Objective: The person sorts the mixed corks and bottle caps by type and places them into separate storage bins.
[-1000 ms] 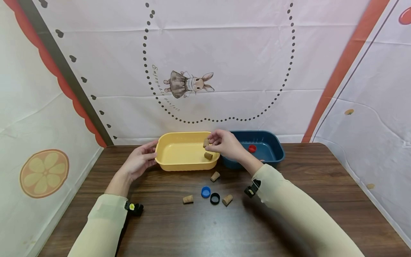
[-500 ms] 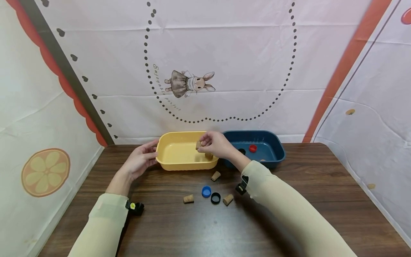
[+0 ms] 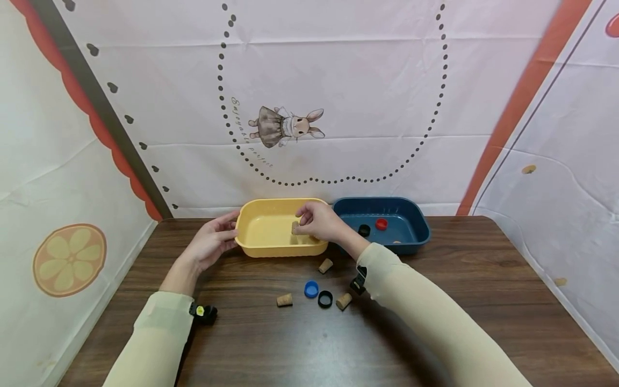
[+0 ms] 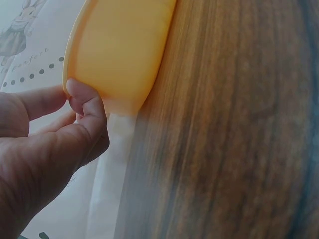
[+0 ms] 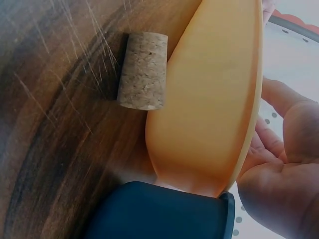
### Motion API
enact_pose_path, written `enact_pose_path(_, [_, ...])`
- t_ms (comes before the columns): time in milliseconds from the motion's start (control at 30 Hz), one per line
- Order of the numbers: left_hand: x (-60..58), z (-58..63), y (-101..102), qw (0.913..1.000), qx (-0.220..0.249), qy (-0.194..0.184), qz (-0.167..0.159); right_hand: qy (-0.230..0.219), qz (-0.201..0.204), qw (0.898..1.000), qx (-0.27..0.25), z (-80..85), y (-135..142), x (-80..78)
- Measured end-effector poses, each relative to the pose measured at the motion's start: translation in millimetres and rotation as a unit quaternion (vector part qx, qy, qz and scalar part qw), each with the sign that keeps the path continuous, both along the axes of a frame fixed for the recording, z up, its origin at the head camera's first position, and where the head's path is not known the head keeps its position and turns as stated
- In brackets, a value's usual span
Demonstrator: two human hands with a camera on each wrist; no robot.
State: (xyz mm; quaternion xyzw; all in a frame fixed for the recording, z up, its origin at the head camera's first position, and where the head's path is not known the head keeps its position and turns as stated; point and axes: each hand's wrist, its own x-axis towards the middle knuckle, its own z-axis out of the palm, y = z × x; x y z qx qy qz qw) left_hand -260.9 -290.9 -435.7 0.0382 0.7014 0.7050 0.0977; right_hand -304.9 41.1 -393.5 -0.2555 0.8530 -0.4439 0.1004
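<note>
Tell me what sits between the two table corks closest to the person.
In the head view, a blue cap and a black cap lie between the left cork and the right cork.

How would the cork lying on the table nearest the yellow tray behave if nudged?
The cork lies on its rounded side, so it would probably roll. Its slight taper might make it curve. The grainy surface suggests it's unlikely to be slippery.

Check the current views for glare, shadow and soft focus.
Head: pale sheen on the table in front of the blue cap, dark shadow under the right sleeve; left wrist: wood grain soft, haze at the yellow tray's end; right wrist: tabletop cork speckles crisp.
</note>
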Motion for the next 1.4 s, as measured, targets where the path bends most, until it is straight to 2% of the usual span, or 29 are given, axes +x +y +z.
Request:
enact_pose_path(233, [0.3, 0.9, 1, 1.0000, 0.001, 0.001, 0.002, 0.015, -0.017, 0.999, 0.022, 3.7, 5, 5.2])
enact_pose_path(600, [1.4, 1.9, 1, 1.0000, -0.003, 0.000, 0.001, 0.029, -0.029, 0.999, 0.010, 15.1, 23, 21.1])
enact_pose_path(1033, [1.2, 1.3, 1, 1.0000, 0.002, -0.002, 0.002, 0.047, -0.011, 0.999, -0.017, 27.8, 46, 48.1])
enact_pose_path(1400, [0.7, 1.1, 0, 1.0000, -0.004, -0.003, 0.001, 0.031, 0.004, 0.999, -0.019, 24.1, 69, 66.5])
